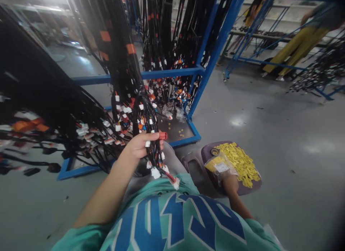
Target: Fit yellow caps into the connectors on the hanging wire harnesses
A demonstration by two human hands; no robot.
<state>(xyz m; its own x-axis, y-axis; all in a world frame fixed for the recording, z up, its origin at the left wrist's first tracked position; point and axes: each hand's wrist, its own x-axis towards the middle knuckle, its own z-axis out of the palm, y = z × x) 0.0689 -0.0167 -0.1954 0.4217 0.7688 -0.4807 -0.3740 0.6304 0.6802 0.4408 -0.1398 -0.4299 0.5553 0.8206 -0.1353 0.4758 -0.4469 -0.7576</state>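
My left hand [142, 144] is closed round the lower end of a black wire harness [154, 150] that hangs from the rack. A red connector [163, 135] pokes out by my thumb and fingertips. Below the hand, loose wire ends with white connectors [155, 172] dangle over my lap. My right hand [231, 184] is down at the purple-grey plastic stool [253, 190], at the edge of a clear bag [221, 166] with a white label. Its fingers are hidden by the bag. Small yellow plastic pieces [239, 161] lie heaped beside it, and a roll of tape [215, 151] sits behind the bag.
A blue metal frame [172, 73] stands in front of me, hung with thick black harnesses [32, 64] at left. A few yellow pieces lie on its base plate [176, 127]. At the far right, another blue rack [253, 58] stands near two people.
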